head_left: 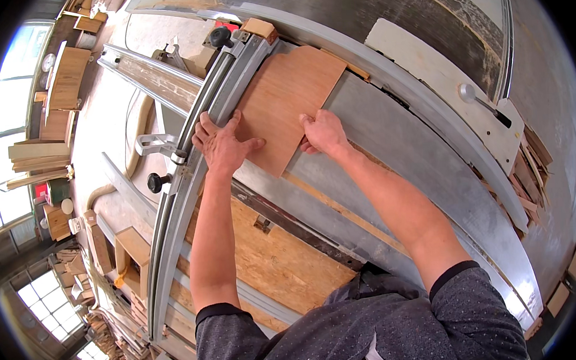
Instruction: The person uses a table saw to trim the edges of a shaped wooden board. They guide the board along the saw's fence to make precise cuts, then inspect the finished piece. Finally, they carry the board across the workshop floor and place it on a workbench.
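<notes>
- Plywood panel (288, 104): thin, flat, reddish-brown veneer face w/ fine grain, roughly rectangular, corners square; lies flat on the grey metal worktop (392, 154) of a sliding table saw.
- Panel's left edge sits tight against the long aluminium crosscut fence (197, 152), which runs diagonally from upper centre to lower left.
- Left hand (223, 144): fingers spread wide, palm flat, pressing on the panel's near-left corner & partly lapping over the fence rail. Grips nothing, just bears down.
- Right hand (323, 133): fingers curled narrow, resting on the panel's near-right edge where it meets the worktop; fingertips on the wood, knuckles up. Can't tell if it pinches the edge or only pushes.
- Panel lies mostly beyond both hands, stretching away from the person toward the top of the view.
- Around: black knob (157, 182) & a metal hold-down clamp (157, 145) just left of the fence; another black knob (220, 35) & a small wood stop block (259, 28) at the fence's far end.
- Pale rip-fence plate (440, 85) w/ lever off to the right, well apart from the panel.
- OSB sheet (273, 260) below the worktop, near the person's body.
- Offcut scraps (528, 172) piled at far right; timber stacks (65, 88) & windows at left.
- Nothing lies on top of the panel besides the hands.
</notes>
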Demonstrator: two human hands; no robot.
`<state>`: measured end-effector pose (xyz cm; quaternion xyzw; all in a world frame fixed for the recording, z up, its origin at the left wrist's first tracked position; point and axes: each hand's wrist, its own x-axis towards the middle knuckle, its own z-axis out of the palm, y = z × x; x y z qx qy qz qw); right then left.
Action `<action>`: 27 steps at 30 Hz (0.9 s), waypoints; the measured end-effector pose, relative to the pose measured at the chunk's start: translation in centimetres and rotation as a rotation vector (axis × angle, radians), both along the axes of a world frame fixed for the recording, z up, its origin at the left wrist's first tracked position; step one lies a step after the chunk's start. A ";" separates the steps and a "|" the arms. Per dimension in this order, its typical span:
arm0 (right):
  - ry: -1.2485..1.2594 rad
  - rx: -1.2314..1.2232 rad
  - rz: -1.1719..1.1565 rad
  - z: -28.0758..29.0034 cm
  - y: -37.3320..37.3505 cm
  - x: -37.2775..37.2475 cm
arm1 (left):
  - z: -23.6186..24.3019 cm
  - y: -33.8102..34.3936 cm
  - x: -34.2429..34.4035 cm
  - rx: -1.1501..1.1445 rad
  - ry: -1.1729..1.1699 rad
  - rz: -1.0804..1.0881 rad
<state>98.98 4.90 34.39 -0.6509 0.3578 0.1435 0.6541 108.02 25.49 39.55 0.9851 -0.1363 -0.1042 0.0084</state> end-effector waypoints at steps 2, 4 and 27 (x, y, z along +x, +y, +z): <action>0.004 0.003 -0.005 -0.2 0.0 0.0 | 0.1 0.0 0.0 0.002 0.003 0.002; 0.000 0.006 -0.011 -0.2 0.0 0.0 | 0.2 -0.1 0.0 0.000 0.000 0.004; -0.003 0.008 0.005 -0.4 -0.2 0.0 | 0.3 -0.3 -0.1 0.027 -0.005 0.010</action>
